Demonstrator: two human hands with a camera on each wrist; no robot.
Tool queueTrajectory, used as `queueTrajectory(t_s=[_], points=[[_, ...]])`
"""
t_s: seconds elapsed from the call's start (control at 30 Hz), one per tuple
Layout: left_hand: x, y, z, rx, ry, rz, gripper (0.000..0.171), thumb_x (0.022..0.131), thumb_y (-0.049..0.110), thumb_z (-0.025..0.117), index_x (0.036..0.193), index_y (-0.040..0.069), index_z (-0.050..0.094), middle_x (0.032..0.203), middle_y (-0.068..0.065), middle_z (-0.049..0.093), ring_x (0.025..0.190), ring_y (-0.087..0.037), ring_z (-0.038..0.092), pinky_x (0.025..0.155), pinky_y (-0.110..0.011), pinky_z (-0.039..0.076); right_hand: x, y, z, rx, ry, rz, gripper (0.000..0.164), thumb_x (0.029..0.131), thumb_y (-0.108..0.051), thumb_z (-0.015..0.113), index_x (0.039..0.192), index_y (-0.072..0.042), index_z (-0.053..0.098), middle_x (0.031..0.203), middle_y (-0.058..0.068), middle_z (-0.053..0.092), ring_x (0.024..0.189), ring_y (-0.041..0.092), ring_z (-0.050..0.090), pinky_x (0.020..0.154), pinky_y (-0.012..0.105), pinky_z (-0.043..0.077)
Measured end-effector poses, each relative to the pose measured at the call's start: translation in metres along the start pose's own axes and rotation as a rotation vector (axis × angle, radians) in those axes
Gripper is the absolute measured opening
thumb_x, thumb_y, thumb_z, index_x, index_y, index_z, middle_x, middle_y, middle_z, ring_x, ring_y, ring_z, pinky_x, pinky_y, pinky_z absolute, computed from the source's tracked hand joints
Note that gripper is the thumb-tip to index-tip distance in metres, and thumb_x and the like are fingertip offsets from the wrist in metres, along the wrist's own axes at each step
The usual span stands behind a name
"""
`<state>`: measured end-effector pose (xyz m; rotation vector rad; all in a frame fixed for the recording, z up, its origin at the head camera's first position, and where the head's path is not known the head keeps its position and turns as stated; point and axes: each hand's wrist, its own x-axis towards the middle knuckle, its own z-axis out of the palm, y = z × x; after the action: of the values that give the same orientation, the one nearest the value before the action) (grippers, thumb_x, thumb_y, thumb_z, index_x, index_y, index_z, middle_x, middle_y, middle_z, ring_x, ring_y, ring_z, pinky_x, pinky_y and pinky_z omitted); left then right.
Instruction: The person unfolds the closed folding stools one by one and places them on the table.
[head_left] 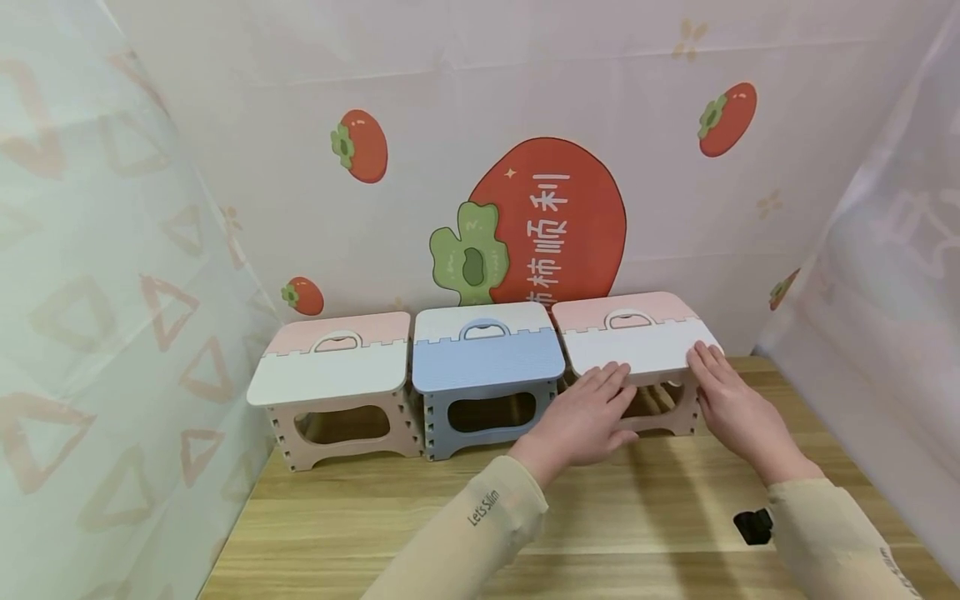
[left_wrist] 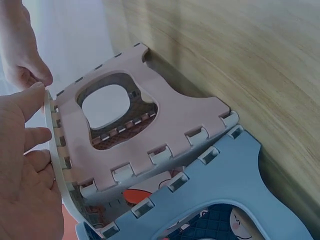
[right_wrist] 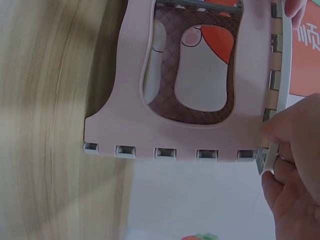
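Three folding step stools stand unfolded in a row on the wooden table. The right one, a pink-and-white folding stool (head_left: 637, 346), has both hands at its seat. My left hand (head_left: 581, 417) rests straight fingers on the seat's front edge near its left corner, the thumb apart from the seat. My right hand (head_left: 738, 412) holds the front right corner; in the right wrist view, its thumb (right_wrist: 280, 125) lies against the front edge and the other fingers bend round the corner. A blue-and-white folding stool (head_left: 487, 358) stands beside it, left of centre.
At the left end is another pink-and-white folding stool (head_left: 333, 367). Printed cloth walls (head_left: 450, 100) enclose the wooden table (head_left: 420, 517) at the back and both sides. A small black object (head_left: 753, 527) shows beside the right sleeve.
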<state>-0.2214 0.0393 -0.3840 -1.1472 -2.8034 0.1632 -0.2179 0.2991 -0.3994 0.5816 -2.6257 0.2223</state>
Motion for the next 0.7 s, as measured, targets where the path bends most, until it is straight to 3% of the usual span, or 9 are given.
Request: queueTrajectory(t_s=[0.27, 0.37, 0.5, 0.6, 0.7], points=[[-0.004, -0.002, 0.005, 0.007, 0.000, 0.005, 0.068, 0.104, 0.061, 0.042, 0.161, 0.026, 0.033, 0.172, -0.001, 0.012, 0.158, -0.016, 0.008, 0.128, -0.030, 0.006, 0.001, -0.004, 0.006, 0.049, -0.006, 0.019, 0.060, 0.093, 0.007, 0.062, 0.148, 0.013, 0.040, 0.152, 0.036, 0.039, 0.140, 0.052, 0.039, 0.095, 0.067, 0.048], [-0.010, -0.003, 0.005, 0.012, -0.007, 0.017, 0.068, 0.104, 0.060, 0.042, 0.162, 0.026, 0.030, 0.172, 0.001, 0.011, 0.158, -0.016, 0.008, 0.129, -0.032, 0.007, -0.001, -0.004, 0.007, 0.069, -0.008, 0.021, 0.062, 0.093, 0.005, 0.063, 0.149, 0.014, 0.038, 0.153, 0.036, 0.037, 0.143, 0.053, 0.035, 0.101, 0.068, 0.044], [-0.027, -0.012, 0.002, -0.011, 0.002, 0.019, 0.069, 0.105, 0.057, 0.043, 0.163, 0.024, 0.026, 0.172, 0.000, 0.012, 0.158, -0.018, 0.009, 0.129, -0.037, 0.010, -0.004, -0.004, 0.005, 0.080, -0.042, 0.032, 0.067, 0.096, -0.001, 0.063, 0.153, 0.014, 0.030, 0.157, 0.036, 0.030, 0.148, 0.052, 0.026, 0.118, 0.065, 0.026], [-0.045, -0.023, 0.001, -0.046, 0.024, 0.002, 0.069, 0.106, 0.055, 0.044, 0.163, 0.022, 0.027, 0.172, -0.002, 0.014, 0.158, -0.021, 0.012, 0.129, -0.039, 0.012, -0.008, -0.005, 0.003, 0.079, -0.084, 0.050, 0.071, 0.099, -0.007, 0.064, 0.155, 0.012, 0.025, 0.161, 0.035, 0.024, 0.151, 0.050, 0.018, 0.121, 0.066, 0.016], [-0.065, -0.036, 0.000, -0.080, 0.044, -0.024, 0.070, 0.105, 0.055, 0.045, 0.163, 0.020, 0.028, 0.171, -0.003, 0.016, 0.158, -0.024, 0.014, 0.128, -0.040, 0.014, -0.012, -0.005, 0.002, 0.080, -0.106, 0.068, 0.075, 0.100, -0.014, 0.065, 0.157, 0.010, 0.022, 0.163, 0.033, 0.020, 0.152, 0.050, 0.014, 0.120, 0.069, 0.014]])
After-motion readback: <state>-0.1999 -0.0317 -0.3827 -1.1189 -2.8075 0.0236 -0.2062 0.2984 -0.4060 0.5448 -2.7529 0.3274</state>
